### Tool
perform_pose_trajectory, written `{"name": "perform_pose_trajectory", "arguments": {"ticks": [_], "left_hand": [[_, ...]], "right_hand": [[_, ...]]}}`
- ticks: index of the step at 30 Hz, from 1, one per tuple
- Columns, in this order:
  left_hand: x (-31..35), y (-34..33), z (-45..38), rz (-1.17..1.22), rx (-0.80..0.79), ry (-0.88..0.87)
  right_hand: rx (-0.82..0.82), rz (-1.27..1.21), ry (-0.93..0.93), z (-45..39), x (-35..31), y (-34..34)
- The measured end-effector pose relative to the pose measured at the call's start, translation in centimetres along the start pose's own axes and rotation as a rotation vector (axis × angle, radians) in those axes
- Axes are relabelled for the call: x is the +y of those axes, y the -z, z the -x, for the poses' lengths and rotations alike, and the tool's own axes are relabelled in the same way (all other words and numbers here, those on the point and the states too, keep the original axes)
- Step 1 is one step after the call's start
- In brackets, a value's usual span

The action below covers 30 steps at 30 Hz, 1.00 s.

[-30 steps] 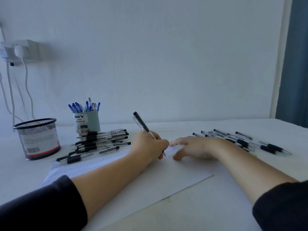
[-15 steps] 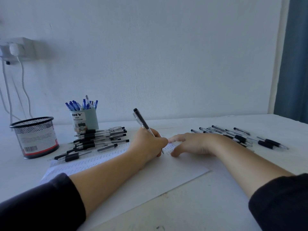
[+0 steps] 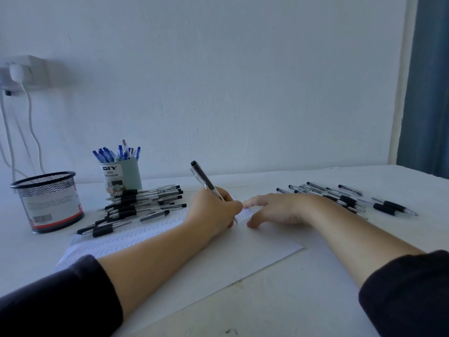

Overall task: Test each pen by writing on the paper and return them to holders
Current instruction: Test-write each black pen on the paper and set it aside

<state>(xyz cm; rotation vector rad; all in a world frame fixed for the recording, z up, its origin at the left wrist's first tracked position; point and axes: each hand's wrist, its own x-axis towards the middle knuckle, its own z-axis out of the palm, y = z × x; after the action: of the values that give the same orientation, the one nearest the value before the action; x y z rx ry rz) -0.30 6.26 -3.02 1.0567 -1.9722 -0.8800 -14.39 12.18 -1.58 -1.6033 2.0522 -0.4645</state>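
Observation:
My left hand (image 3: 213, 210) grips a black-capped pen (image 3: 202, 178), its tip down on the white sheet of paper (image 3: 230, 259), which carries rows of small marks. My right hand (image 3: 279, 209) rests flat on the paper just right of the pen tip, fingers spread. A pile of black pens (image 3: 141, 203) lies at the paper's far left corner. Several more black pens (image 3: 352, 198) are scattered to the right. A teal desk organizer (image 3: 121, 177) holds blue pens. A black mesh holder (image 3: 48, 201) stands at the left.
The white table (image 3: 291, 300) meets a plain wall at the back. A wall socket with a charger and hanging cables (image 3: 21, 74) is at upper left. A blue curtain (image 3: 427, 93) hangs at the right edge.
My left hand has stayed on the paper with the pen, shifting only slightly as it writes. The right hand has kept its place. The view has tilted a little.

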Motion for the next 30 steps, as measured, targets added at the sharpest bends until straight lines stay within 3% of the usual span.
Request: {"name": "perform_pose_trajectory", "arguments": {"ticks": [30], "left_hand": [[0.25,-0.05,0.61,-0.009,-0.016,-0.030]], "right_hand": [[-0.013,-0.021,0.007,-0.04,0.03,0.01]]}}
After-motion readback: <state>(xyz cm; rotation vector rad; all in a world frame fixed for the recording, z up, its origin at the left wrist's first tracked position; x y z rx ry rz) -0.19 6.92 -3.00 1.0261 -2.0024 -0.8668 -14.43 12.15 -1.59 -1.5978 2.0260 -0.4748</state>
